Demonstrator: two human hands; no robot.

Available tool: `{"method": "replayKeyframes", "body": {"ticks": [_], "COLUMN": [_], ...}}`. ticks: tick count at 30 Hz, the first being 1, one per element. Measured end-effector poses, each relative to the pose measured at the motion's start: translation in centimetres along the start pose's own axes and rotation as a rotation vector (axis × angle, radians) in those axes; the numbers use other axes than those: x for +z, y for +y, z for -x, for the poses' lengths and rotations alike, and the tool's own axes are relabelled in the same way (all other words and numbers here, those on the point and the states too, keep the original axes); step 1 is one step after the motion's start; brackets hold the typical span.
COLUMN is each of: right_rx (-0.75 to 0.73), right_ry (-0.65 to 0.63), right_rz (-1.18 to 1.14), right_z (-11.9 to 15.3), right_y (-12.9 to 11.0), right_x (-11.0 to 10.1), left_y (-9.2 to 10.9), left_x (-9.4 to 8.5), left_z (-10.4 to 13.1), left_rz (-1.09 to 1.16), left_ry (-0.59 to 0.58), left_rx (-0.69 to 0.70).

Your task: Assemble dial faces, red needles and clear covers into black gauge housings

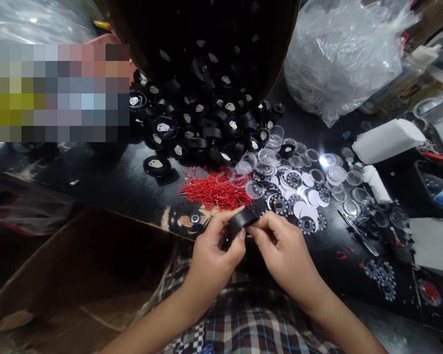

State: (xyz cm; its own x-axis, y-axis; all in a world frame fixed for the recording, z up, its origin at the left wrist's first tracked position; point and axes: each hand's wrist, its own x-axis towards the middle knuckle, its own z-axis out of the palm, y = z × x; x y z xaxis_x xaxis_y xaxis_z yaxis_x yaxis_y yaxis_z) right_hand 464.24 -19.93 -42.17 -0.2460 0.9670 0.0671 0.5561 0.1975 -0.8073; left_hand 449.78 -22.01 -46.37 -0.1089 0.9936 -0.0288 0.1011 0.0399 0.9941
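Note:
My left hand [220,241] is closed round a black round gauge housing [239,221], which is tilted on its edge just over the table's front edge. My right hand [278,243] pinches the housing's right rim with thumb and forefinger; the inside of the housing is turned out of view. Just beyond my hands lies a heap of red gauge needles [217,189]. To its right are scattered printed dial discs [280,202] and clear round covers [268,157]. Behind them, many similar black housings [206,130] with white patches are piled.
A large dark container [221,34] opens toward the pile. Tweezers [358,233] lie to the right, near more dials [380,275]. Beyond stand a plastic bag [339,59], a white roll [387,140] and a bottle [406,78]. A small ring [195,218] lies near the front edge.

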Motion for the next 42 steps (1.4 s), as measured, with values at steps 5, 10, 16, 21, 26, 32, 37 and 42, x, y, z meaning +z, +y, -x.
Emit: {"method": "replayKeyframes", "body": {"ticks": [5,10,16,21,26,32,37,42], "right_rx": [0.01,-0.219,-0.374,-0.282,-0.162,-0.095,-0.127,0.023], "right_ry": [-0.044,0.003,0.001,-0.02,-0.124,-0.205,-0.117,-0.18], "right_rz": [0.019,0.205,0.52,0.592,0.6,0.577,0.529,0.431], "right_z": [-0.4,-1.3,-2.1,-2.3,-2.6,-2.5,-2.1,-2.6], "right_y": [0.3,1.2,1.9,1.5,1.0,1.5,1.8,0.7], "right_x": [-0.3,-0.6,-0.1,-0.1,-0.6,-1.2,-0.4,-0.9], "left_y": [0.0,-0.6,-0.7,-0.8,-0.9,-2.3,-1.3,-0.8], "left_x": [-0.2,-0.6,-0.7,1.0,2.7,1.9,1.9,1.9], "left_z": [-0.8,-1.8,-1.6,-1.5,-1.1,-1.7,-1.7,-1.1], "left_rz": [0.144,0.458,0.246,0.551,0.741,0.513,0.537,0.64], "left_ry": [-0.107,-0.22,-0.173,0.032,-0.056,-0.068,-0.09,-0.085], "left_rx": [-0.167,-0.371,-0.348,-0.698,-0.698,-0.588,-0.636,-0.605]}}
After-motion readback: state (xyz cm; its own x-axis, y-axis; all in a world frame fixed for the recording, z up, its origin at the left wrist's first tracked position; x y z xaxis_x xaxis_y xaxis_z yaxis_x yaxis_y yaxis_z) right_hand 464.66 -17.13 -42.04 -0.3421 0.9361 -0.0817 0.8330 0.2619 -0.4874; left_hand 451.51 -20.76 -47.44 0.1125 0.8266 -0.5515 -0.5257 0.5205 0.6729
